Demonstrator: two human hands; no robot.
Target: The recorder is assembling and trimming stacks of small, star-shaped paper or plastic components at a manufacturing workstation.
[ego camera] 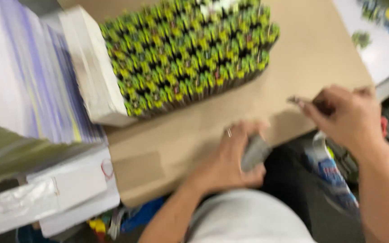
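A small grey block is grasped in the left hand at the near edge of the brown counter, toward five o'clock in the view. At three o'clock, a thin dark piece is pinched in the right hand; its kind is blurred. At twelve o'clock, a dense block of green-and-yellow upright pieces is set against a white box.
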